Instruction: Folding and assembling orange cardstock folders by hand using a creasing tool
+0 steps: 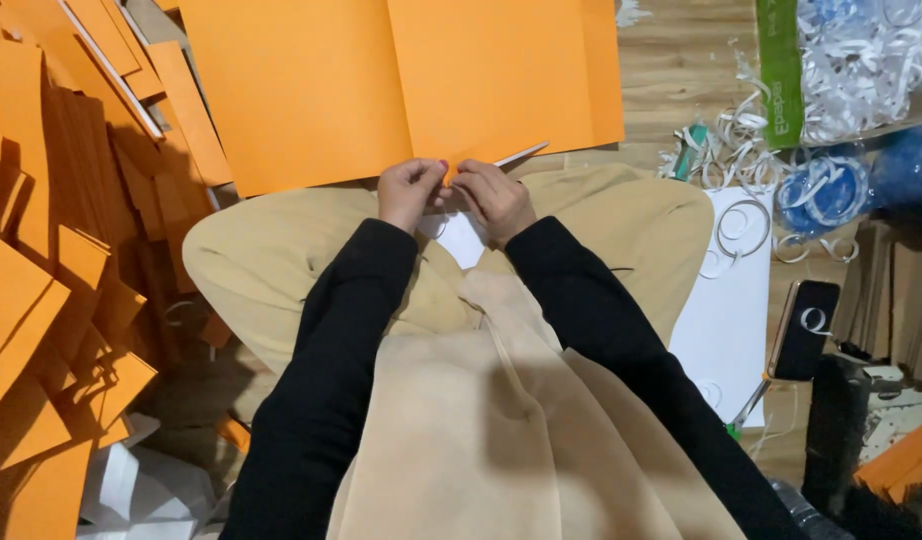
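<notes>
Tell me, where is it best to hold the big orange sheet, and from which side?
Probably at its near edge, from the person's side. The orange sheet lies flat and opened on the floor, and that edge reaches the lap, where the left hand and right hand already pinch it.

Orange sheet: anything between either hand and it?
Nothing visible. Left hand and right hand both already pinch the near edge of the orange sheet, close together over the lap.
</notes>
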